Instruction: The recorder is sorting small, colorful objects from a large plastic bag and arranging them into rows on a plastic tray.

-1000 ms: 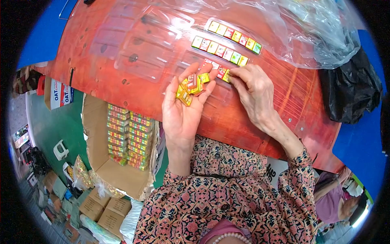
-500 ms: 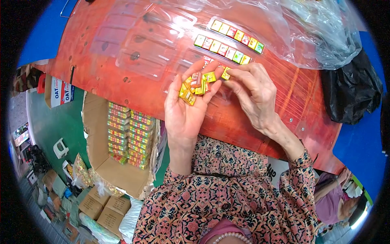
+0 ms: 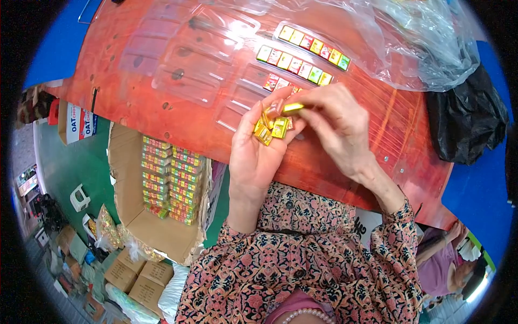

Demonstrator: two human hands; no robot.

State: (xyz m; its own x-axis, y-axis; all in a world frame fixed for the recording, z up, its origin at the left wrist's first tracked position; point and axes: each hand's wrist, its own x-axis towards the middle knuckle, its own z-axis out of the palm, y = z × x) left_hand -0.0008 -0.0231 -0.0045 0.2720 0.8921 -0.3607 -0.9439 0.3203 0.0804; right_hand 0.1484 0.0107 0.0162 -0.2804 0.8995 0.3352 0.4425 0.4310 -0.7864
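Observation:
My left hand is cupped, palm up, over the near part of the red table, holding several small yellow, gold and red packets. Beside its fingertips, my right hand pinches one small yellow-green packet between thumb and fingers. Just beyond both hands, a row of red and white packets sits in a clear plastic tray, partly hidden by the fingers. Farther off are two longer rows of similar packets, a nearer one and a farther one, in clear trays.
Clear moulded trays without packets lie to the left on the red table. A clear plastic sheet and a black bag are at the right. An open carton at lower left holds stacked packets. Another person is at lower right.
My left hand has shifted slightly right, closer to my right hand. The pinched packet has moved left and nearer me, toward the left fingers. More of the third row shows.

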